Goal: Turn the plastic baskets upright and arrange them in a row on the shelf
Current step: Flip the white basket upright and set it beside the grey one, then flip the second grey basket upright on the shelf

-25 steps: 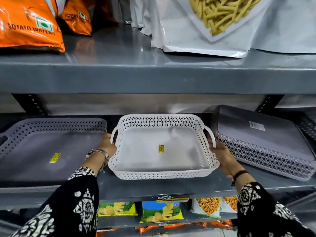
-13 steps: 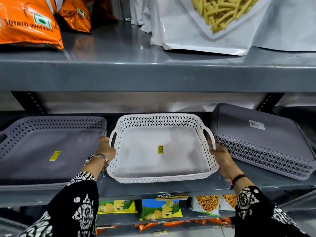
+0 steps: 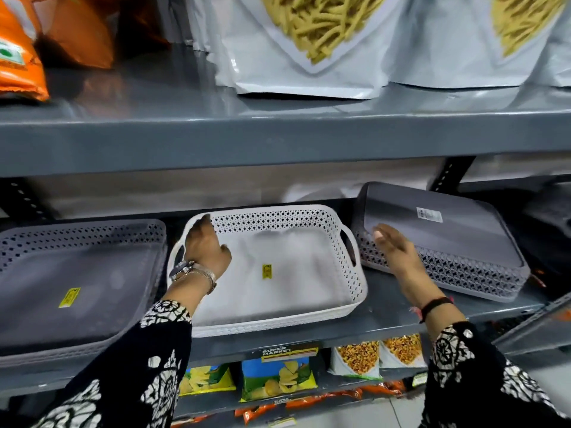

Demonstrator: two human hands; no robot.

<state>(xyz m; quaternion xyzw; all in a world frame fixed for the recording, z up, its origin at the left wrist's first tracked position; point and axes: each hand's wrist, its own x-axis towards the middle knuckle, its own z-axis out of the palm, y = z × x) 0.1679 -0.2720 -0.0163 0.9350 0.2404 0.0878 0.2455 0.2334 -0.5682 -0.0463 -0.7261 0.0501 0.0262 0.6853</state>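
A white lattice basket [image 3: 341, 257] stands upright in the middle of the grey shelf [image 3: 389, 319], a yellow sticker on its floor. To its left a grey basket [image 3: 92, 236] also stands upright. On the right a second grey basket [image 3: 448, 242] lies upside down, tilted, its flat bottom and a barcode label facing up. My left hand [image 3: 205, 248] hovers over the white basket's back left corner, fingertips at the rim, holding nothing. My right hand [image 3: 392, 248] is off the white basket, fingers spread, just in front of the overturned basket's left wall.
The upper shelf [image 3: 278, 143] hangs low over the baskets and carries white snack bags [image 3: 309, 41] and orange wafer bags [image 3: 18, 63]. Below the basket shelf stand chip packets [image 3: 278, 378]. A dark metal upright [image 3: 451, 174] rises behind the overturned basket.
Both hands have let go of the white basket's side handles. The left hand rose to the back left rim; the right hand moved right toward the overturned grey basket. The white basket rests on the shelf.
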